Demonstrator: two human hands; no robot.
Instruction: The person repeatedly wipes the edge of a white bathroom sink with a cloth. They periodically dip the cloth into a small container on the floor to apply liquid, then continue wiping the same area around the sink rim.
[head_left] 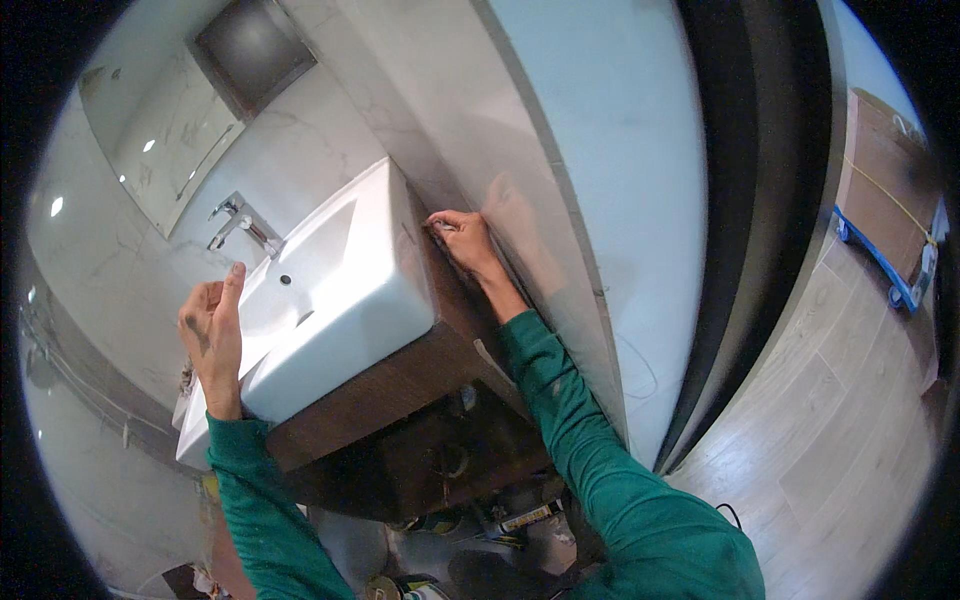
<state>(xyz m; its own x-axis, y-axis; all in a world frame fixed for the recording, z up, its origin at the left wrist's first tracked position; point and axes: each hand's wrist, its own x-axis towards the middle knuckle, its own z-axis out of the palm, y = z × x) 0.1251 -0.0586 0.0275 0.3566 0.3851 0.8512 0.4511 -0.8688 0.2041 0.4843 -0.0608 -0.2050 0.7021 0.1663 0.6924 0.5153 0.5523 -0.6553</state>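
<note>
My right hand (463,243) reaches into the narrow gap between the side of a white washbasin (352,330) and the marble-look wall. Its thumb and fingertips are pinched together beside the basin's end; whatever is between them is too small to make out. Over the basin's left part, my left hand (212,335) is raised with the thumb stretched up and the fingers loosely bent. It holds nothing that I can see, and a dark smudge marks it. A chrome faucet (246,226) stands at the basin's back edge. Beneath the basin is a brown wooden cabinet (375,393).
A mirror (160,120) hangs on the wall behind the faucet. Under the cabinet lie several items, among them a sealant tube (532,517). To the right are a dark door frame (755,200), a wood-look floor (790,430) and a brown board (890,190) with blue tape.
</note>
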